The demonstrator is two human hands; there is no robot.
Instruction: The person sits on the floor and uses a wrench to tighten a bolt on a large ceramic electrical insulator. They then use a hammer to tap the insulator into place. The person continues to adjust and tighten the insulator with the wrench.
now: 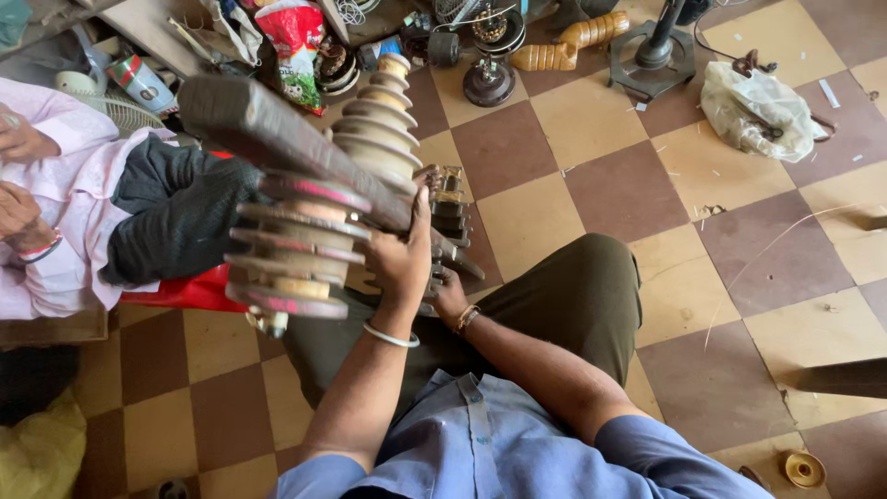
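Head view looks down at a person sitting on a brown and yellow checked tile floor [591,194]. At the middle left of the frame, the left hand [399,259] is closed around a dusty brown stack of round ribbed metal discs on a long flat bar [314,194]. This hand grips the bar near its lower end and holds it up, tilted over the lap. The right hand [448,296] is under the stack, beside a row of small dark metal blocks [451,217]. Its fingers are partly hidden, so I cannot tell if it is open or closed.

It looks heavy, hard and stiff, and a bit dirty. The disc edges look thin, so the bar seems the best place to hold it, with a hand under for help.

Another person in a pink shirt [65,185] sits at the left edge. A white plastic bag [758,111] lies at the upper right.
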